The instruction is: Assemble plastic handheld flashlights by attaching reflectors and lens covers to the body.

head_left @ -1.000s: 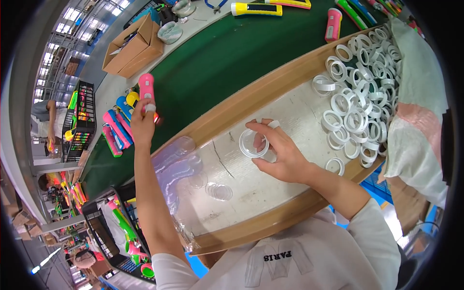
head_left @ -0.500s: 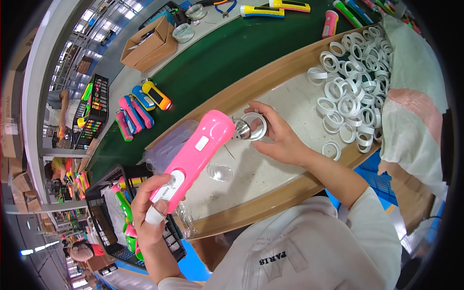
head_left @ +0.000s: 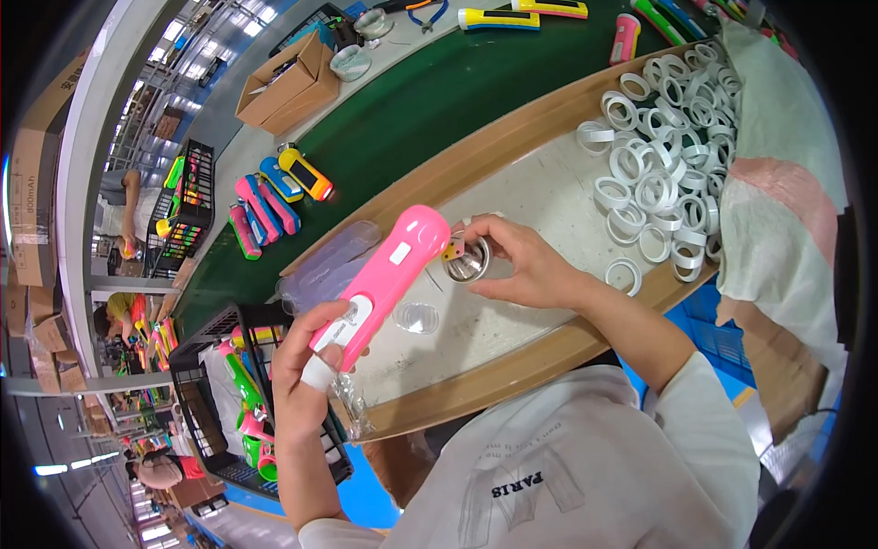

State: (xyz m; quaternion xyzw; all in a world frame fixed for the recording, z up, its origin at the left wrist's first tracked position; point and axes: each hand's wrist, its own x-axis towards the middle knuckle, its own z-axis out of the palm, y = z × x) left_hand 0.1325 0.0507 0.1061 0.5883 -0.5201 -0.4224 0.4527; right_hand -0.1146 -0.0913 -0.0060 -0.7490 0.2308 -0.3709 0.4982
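My left hand [head_left: 311, 357] is wrapped round the lower part of a pink flashlight body [head_left: 389, 270], which slants up to the right with its white switch panel facing me. A white wrap covers that thumb. Just beside the flashlight's head, my right hand [head_left: 530, 265] pinches a shiny silver reflector cup [head_left: 469, 265] between thumb and fingers. The cup's hollow side is turned toward me. A small yellow piece [head_left: 452, 249] shows between cup and flashlight head. Some white rim shows at the fingertips; whether it is a ring is unclear. A clear round lens [head_left: 417, 317] lies on the tray below.
White rings [head_left: 654, 192] are heaped at the right of the cardboard tray [head_left: 512, 403]. Clear plastic bags [head_left: 334, 261] lie at its left. Finished-looking flashlights [head_left: 265, 206] rest on the green belt [head_left: 402, 119]. A black crate [head_left: 197, 403] with colourful parts stands left; a woven sack [head_left: 786, 183] hangs right.
The reflector cup has turned from sideways to hollow side toward me, and my right fingers have closed in on it. The white ring, plain before, is mostly hidden. The flashlight has shifted slightly right.
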